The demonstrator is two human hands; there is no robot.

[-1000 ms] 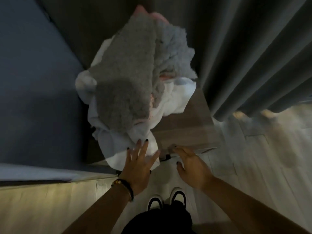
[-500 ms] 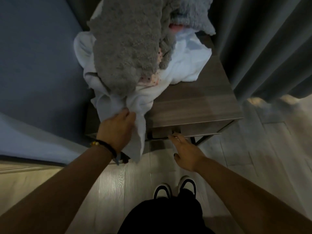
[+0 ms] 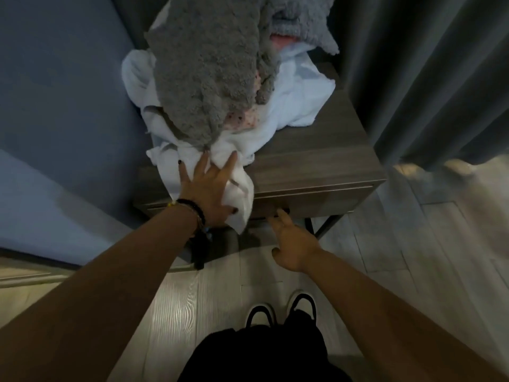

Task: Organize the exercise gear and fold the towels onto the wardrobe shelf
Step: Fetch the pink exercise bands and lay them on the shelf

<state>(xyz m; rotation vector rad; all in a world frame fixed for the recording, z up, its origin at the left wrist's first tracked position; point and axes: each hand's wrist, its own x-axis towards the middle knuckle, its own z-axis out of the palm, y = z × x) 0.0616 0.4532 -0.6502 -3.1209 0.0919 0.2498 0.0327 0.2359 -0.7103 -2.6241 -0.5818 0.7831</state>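
A heap of towels lies on a wooden bedside table [image 3: 316, 166]. A fluffy grey towel [image 3: 203, 64] lies on top of a white towel [image 3: 297, 97]. A pink cloth [image 3: 281, 40] peeks out near the back. One end of the white towel hangs over the table's front edge. My left hand [image 3: 209, 188] lies flat on that end with its fingers spread. My right hand [image 3: 289, 238] is lower, with its fingertips touching the dark handle on the drawer front [image 3: 325, 199] and nothing held in it.
A bed with a blue sheet [image 3: 55, 106] runs along the left, close to the table. Dark grey curtains [image 3: 427, 78] hang at the right and reach the pale wood floor [image 3: 413, 257]. My black and white shoes [image 3: 281, 310] stand just in front of the table.
My left hand closed on the hanging end of the white towel, then spread flat on it. My right hand moved up to the drawer front. The view came closer to the table.
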